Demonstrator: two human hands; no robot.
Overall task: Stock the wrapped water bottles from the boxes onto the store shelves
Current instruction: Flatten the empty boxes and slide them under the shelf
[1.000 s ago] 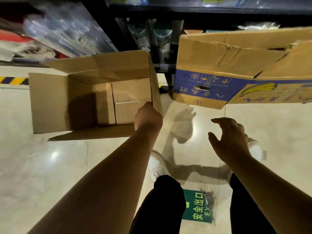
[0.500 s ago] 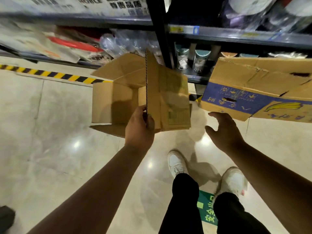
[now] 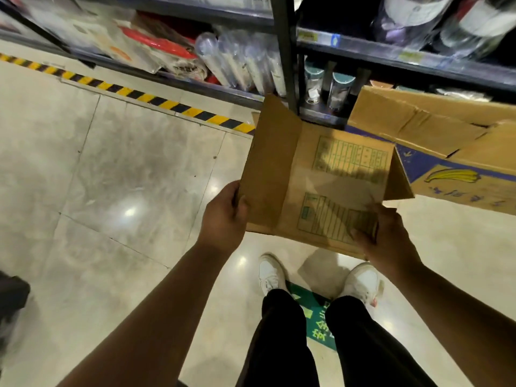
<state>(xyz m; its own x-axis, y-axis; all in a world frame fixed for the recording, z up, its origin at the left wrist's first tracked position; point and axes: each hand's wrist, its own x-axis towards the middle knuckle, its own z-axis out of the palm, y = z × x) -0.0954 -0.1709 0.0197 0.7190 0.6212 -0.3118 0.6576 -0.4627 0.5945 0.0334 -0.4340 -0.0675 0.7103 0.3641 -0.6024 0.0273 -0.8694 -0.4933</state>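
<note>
I hold a plain brown cardboard box (image 3: 321, 191) in the air in front of me, its printed green-table side facing up. My left hand (image 3: 223, 216) grips its left edge, fingers curled round the flap. My right hand (image 3: 382, 236) grips its lower right corner. Wrapped clear bottles (image 3: 337, 88) with teal caps stand on the low shelf (image 3: 321, 114) just behind the box. No bottle shows in the box.
A second box (image 3: 452, 152), blue-banded with a banana print, sits at the right against the shelf. Clear tubes and packaged goods (image 3: 240, 62) fill the shelf at left. Yellow-black floor tape (image 3: 125, 92) runs along the shelf base. My white shoes (image 3: 270, 272) stand on the tile floor.
The plain box has come up off the floor and turned over, its printed side now up. My right hand moved in and took its right corner. The view swung left.
</note>
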